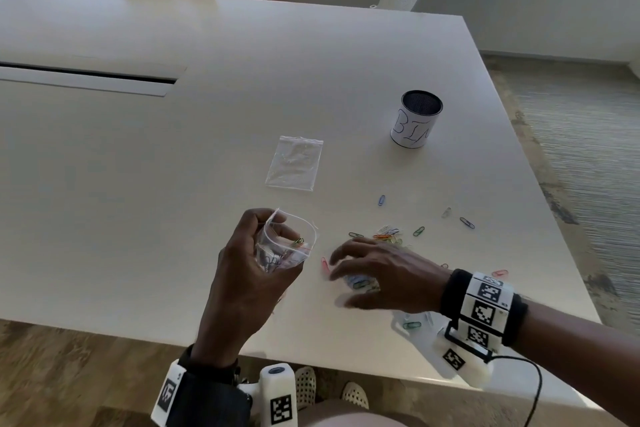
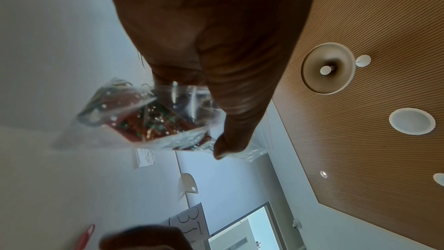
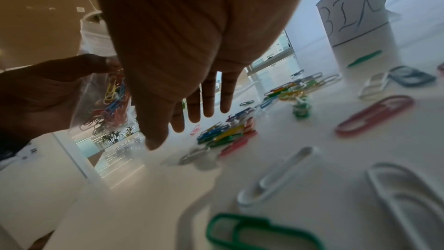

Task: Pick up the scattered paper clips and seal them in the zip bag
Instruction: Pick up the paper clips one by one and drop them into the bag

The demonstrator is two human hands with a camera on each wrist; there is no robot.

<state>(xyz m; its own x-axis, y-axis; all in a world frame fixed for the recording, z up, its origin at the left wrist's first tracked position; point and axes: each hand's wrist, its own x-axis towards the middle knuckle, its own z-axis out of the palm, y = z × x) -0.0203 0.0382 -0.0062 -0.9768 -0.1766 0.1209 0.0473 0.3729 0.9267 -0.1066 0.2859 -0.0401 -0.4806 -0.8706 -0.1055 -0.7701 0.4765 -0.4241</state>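
Clear plastic fills my left hand (image 1: 242,263): I have the zip bag (image 1: 287,246) gripped above the table (image 1: 173,184), fingers and thumb curled round it, its mouth held open and facing up. A bunch of coloured paper clips already sits in the bottom of it, plain to see in the right wrist view (image 3: 110,105). My right hand (image 1: 384,274) hovers low over the table just beside the bag, palm down, fingers spread and straight, holding nothing. Under and beyond its fingertips lies a heap of loose paper clips (image 1: 389,234), red, blue, yellow and green, with a pink clip (image 1: 324,263) on the table between the two hands. More clips are scattered toward the right edge: a blue one (image 1: 381,200), a green one (image 1: 418,231), a dark one (image 1: 467,222), and a green clip (image 1: 411,324) near the front edge by my right wrist. A second clear bag (image 1: 294,163) lies flat farther in toward the middle of the table, well apart from both hands. A round cup (image 1: 415,120) with a paper label marked in handwriting stands upright toward the right edge, beyond the clips.
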